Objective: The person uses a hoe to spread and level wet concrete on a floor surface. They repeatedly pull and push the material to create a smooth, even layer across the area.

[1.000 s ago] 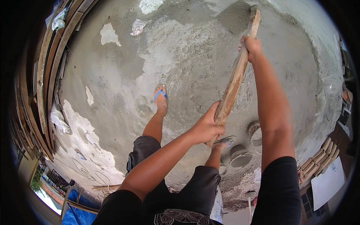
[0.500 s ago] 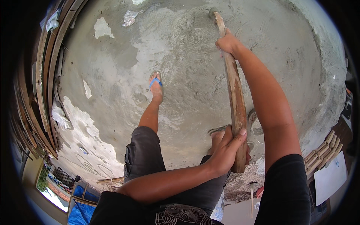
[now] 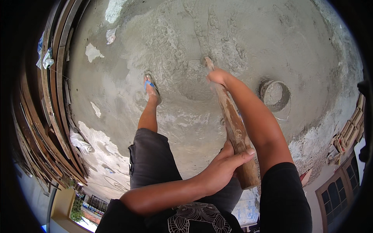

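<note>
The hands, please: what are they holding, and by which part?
A wooden handle: right hand near its far end, left hand near its close end.

Room opens between the left foot [image 3: 152, 91] and wooden handle [image 3: 233, 124]; a bucket [image 3: 286, 95] (right of it) and planks [image 3: 59, 77] (far left) obstruct.

The wooden handle [image 3: 234, 123] now slants leftward from the left hand [image 3: 222, 167]; a bucket [image 3: 285, 98] now shows whole, right of the right hand [image 3: 219, 77].
</note>
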`<state>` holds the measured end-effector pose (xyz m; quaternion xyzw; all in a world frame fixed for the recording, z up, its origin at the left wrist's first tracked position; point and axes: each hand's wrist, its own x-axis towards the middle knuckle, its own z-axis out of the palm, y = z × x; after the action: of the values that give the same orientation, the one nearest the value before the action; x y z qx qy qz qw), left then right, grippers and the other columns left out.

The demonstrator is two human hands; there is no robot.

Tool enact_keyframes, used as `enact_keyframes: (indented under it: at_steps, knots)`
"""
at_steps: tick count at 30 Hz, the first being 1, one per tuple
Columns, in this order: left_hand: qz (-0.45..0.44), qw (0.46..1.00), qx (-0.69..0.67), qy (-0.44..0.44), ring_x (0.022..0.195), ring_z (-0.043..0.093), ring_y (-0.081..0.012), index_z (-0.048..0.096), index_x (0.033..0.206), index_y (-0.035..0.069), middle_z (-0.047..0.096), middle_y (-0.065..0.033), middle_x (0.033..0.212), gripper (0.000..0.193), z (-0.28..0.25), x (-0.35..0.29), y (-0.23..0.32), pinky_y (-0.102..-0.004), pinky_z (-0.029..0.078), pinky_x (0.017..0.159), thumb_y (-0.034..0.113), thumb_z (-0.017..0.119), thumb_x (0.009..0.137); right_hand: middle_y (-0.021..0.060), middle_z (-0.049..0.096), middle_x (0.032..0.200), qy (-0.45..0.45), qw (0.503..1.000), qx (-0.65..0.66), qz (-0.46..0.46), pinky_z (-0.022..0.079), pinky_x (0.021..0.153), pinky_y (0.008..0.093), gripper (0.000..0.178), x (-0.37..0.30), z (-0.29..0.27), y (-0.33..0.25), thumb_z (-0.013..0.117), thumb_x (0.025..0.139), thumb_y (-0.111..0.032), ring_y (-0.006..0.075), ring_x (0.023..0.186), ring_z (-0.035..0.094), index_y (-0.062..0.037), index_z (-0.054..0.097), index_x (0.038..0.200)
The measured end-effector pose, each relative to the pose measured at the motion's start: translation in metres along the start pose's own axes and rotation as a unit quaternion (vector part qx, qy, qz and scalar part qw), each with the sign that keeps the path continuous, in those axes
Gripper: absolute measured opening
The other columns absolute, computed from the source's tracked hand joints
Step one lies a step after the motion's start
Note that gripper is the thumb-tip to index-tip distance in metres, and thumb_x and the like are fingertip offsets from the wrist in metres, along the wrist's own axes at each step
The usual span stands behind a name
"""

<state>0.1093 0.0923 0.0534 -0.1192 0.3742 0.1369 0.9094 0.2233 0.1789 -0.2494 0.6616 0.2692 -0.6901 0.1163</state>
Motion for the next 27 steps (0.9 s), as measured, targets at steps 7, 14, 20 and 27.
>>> enact_keyframes:
  at_steps: [7, 14, 20, 27]
  knots:
    - [-0.091, 0.978, 0.179, -0.053, 0.102, 0.046, -0.0096, 0.025, 0.131, -0.009, 0.045, -0.0083, 0.107, 0.064, 0.084, 0.017, -0.066, -0.0269, 0.042, 0.092, 0.04, 0.053, 0.101, 0.0123, 0.056, 0.079, -0.048, 0.982, 0.182, -0.002, 0.051, 0.051, 0.0406, 0.051, -0.083, -0.059, 0.104, 0.058, 0.077, -0.004, 0.0246, 0.058, 0.06, -0.0047, 0.044, 0.125]
    - [-0.169, 0.915, 0.337, -0.146, 0.086, 0.052, -0.0112, 0.032, 0.116, -0.014, 0.043, -0.0139, 0.098, 0.064, 0.158, -0.03, -0.121, -0.0261, 0.047, 0.068, 0.042, 0.058, 0.098, 0.0107, 0.054, 0.076, 0.087, 0.898, 0.43, 0.026, 0.052, 0.049, 0.0387, 0.056, -0.239, -0.104, 0.202, 0.058, 0.076, -0.004, 0.0221, 0.056, 0.059, -0.0107, 0.044, 0.13]
    - [-0.192, 0.797, 0.532, -0.213, 0.08, 0.058, -0.0217, 0.038, 0.111, -0.016, 0.051, -0.0195, 0.092, 0.062, 0.168, -0.061, -0.085, -0.0324, 0.05, 0.067, 0.036, 0.064, 0.09, 0.0116, 0.056, 0.073, 0.257, 0.791, 0.555, 0.023, 0.051, 0.048, 0.0373, 0.033, -0.327, -0.122, 0.233, 0.059, 0.077, -0.005, 0.0232, 0.053, 0.059, 0.0046, 0.051, 0.107]
    - [-0.152, 0.429, 0.89, 0.034, 0.096, 0.067, -0.0349, 0.053, 0.117, 0.011, 0.068, -0.0172, 0.098, 0.049, -0.05, 0.002, 0.0, -0.049, 0.053, 0.08, 0.023, 0.071, 0.073, 0.0192, 0.056, 0.097, 0.47, 0.644, 0.604, -0.013, 0.054, 0.064, 0.0406, 0.038, -0.197, -0.042, 0.197, 0.064, 0.08, -0.003, 0.0273, 0.077, 0.064, 0.0099, 0.044, 0.109]
